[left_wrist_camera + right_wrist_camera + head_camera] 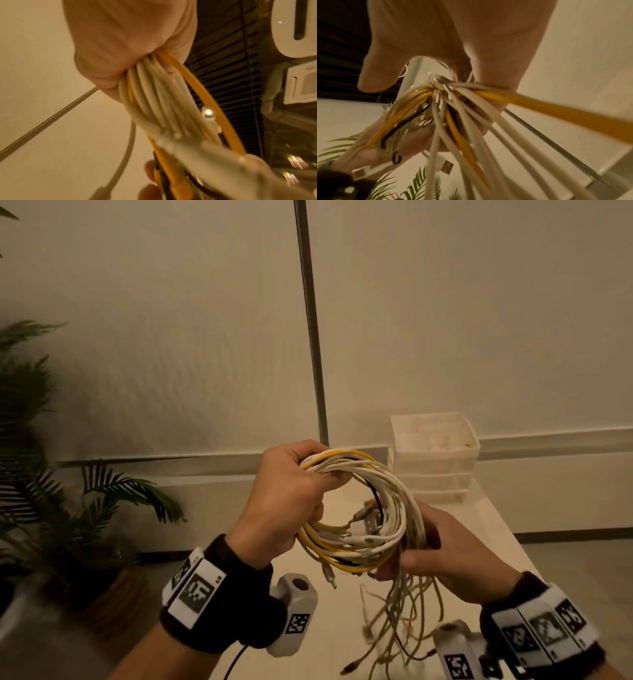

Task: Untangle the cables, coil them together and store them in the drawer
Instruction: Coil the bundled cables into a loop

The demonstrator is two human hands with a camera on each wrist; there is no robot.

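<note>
A coil of white, yellow and dark cables [363, 508] is held up in front of me above the table. My left hand [291, 501] grips the coil's upper left side, fingers curled round the strands [154, 86]. My right hand [445, 553] grips the lower right side, where the strands bunch together [436, 88]. Loose cable ends [400, 621] with plugs hang blurred below the right hand. A USB plug [447, 167] dangles in the right wrist view. No drawer front is plainly seen.
A stack of white plastic drawer boxes [435, 457] stands at the table's far end. The pale table [479, 529] runs below my hands. A metal pole [311, 337] rises behind. A potted palm [51, 491] stands on the floor at left.
</note>
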